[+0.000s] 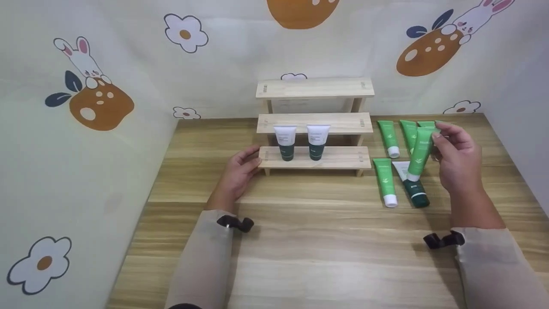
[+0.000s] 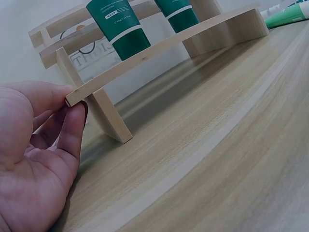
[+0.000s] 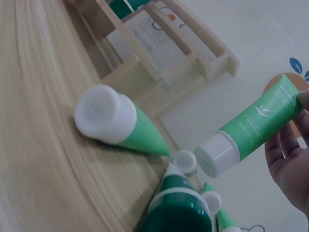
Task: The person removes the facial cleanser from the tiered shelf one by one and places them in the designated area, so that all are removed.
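Rabbit-and-flower sheeting (image 1: pixel 231 86) backs a wood-grain table (image 1: pixel 300 240), where a three-step wooden rack (image 1: pixel 301 119) bears two white-and-green tubes (image 1: pixel 286 143) upright on its lowest step. The left hand (image 1: pixel 240 172) pinches that step's left end between thumb and fingers. The right hand (image 1: pixel 461 163) pinches the flat end of a green tube (image 1: pixel 420 152), held cap down above the lying tubes (image 1: pixel 385 180) right of the rack.

"What does the green tube (image 1: pixel 420 152) you're holding look like?"
"Smooth plastic with a soft sheen; its white cap (image 3: pixel 217 155) is smooth plastic too."
"And your stepped stand (image 1: pixel 315 88)?"
"Bare wood, smooth and matt."
"Your worktop (image 1: pixel 300 214)?"
"Wood-grained, smooth, faintly glossy. Your sleeve (image 1: pixel 203 253) is matt cloth; the printed backdrop (image 1: pixel 141 56) looks lightly creased."
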Demonstrator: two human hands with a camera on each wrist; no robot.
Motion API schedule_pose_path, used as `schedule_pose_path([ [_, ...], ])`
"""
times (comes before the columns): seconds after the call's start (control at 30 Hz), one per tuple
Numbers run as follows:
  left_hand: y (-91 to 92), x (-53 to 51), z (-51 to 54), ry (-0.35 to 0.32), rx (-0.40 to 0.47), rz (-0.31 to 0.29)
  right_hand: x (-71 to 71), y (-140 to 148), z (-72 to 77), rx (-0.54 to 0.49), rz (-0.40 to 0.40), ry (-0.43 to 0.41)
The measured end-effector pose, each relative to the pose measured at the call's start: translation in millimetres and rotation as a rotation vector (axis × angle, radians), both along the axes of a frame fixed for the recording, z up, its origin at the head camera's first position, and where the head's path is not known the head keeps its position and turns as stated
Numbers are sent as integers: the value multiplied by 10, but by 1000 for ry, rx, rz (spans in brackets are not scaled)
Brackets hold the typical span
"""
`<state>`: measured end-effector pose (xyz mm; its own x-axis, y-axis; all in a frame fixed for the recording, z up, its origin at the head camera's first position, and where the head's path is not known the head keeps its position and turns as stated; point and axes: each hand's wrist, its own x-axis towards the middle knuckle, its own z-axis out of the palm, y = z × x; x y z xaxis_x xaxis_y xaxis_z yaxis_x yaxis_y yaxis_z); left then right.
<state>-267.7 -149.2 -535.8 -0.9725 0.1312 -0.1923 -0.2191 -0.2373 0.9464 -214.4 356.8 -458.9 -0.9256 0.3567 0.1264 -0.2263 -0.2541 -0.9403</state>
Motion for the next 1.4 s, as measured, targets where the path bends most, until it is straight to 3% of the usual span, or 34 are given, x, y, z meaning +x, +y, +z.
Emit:
schedule_pose_path([
  [0.5,13,7,15,-1,-20,8,87,468,-144,-184,-71,13],
  [1.03,15,15,5,22,32,7,54,646,-484,-103,12,-160],
  [1.4,11,8,-3,20,20,4,56,709,-549,14,86,-271],
])
